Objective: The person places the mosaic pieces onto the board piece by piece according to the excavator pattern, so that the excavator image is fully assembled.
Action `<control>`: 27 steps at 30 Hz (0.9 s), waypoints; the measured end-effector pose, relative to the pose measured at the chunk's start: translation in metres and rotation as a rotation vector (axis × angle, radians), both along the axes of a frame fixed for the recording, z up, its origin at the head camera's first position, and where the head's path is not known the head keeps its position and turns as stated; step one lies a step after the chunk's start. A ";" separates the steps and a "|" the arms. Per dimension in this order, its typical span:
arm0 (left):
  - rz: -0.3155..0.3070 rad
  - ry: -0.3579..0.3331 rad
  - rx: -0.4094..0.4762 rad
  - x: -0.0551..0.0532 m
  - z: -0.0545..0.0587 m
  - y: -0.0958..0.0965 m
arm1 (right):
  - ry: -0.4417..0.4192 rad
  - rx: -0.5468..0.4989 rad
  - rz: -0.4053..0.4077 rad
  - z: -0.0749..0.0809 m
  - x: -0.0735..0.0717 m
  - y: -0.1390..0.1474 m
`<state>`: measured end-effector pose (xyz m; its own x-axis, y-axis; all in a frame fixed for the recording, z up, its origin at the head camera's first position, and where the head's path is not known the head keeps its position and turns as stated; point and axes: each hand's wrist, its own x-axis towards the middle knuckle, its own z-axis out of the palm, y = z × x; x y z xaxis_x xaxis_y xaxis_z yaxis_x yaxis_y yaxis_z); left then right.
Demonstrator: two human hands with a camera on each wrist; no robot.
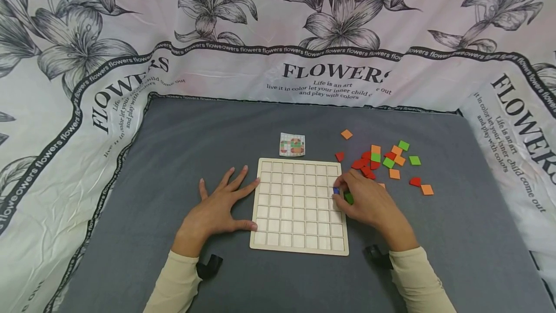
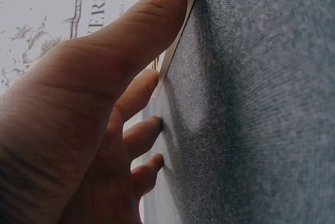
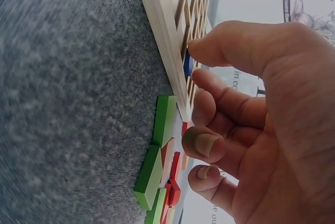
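A pale wooden grid board [image 1: 298,252] lies flat on the grey cloth. My left hand [image 1: 219,211] spreads its fingers along the board's left side, with thumb and index fingertip right at the rim. Over the right-hand column of cells, my right hand [image 1: 369,202] pinches a small blue tile [image 1: 336,191] between thumb and index finger. In the right wrist view, the blue tile [image 3: 187,63] is low among the cell walls, just inside the rim. Beneath the right hand, a green tile [image 1: 349,198] lies close to the board's edge.
Orange, red and green tiles are scattered right of the board, among them an orange tile [image 1: 427,190] and a green tile [image 1: 414,160]. A small pattern card [image 1: 292,145] lies behind the board. Black wrist straps show at both cuffs.
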<state>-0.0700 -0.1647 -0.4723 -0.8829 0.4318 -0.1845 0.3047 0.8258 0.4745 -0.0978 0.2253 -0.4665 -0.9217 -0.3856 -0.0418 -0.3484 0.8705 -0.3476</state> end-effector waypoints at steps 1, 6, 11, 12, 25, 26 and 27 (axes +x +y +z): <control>0.000 0.000 0.001 0.000 0.000 0.000 | 0.004 0.000 -0.002 0.000 0.000 0.000; 0.001 0.000 0.002 0.000 0.000 0.000 | 0.012 -0.017 -0.023 0.000 0.000 -0.003; -0.001 0.000 0.001 0.000 -0.001 0.000 | 0.002 -0.027 -0.056 -0.002 0.000 -0.005; -0.002 0.000 0.001 0.000 -0.001 0.000 | 0.004 -0.028 -0.062 -0.003 0.000 -0.005; 0.001 0.007 -0.007 0.000 0.001 0.000 | 0.033 -0.053 -0.100 -0.006 0.000 -0.008; 0.000 0.008 -0.005 0.000 0.001 0.000 | 0.033 -0.058 -0.095 -0.006 0.000 -0.008; -0.001 0.009 -0.003 0.000 0.001 -0.001 | 0.033 -0.068 -0.092 -0.006 0.000 -0.008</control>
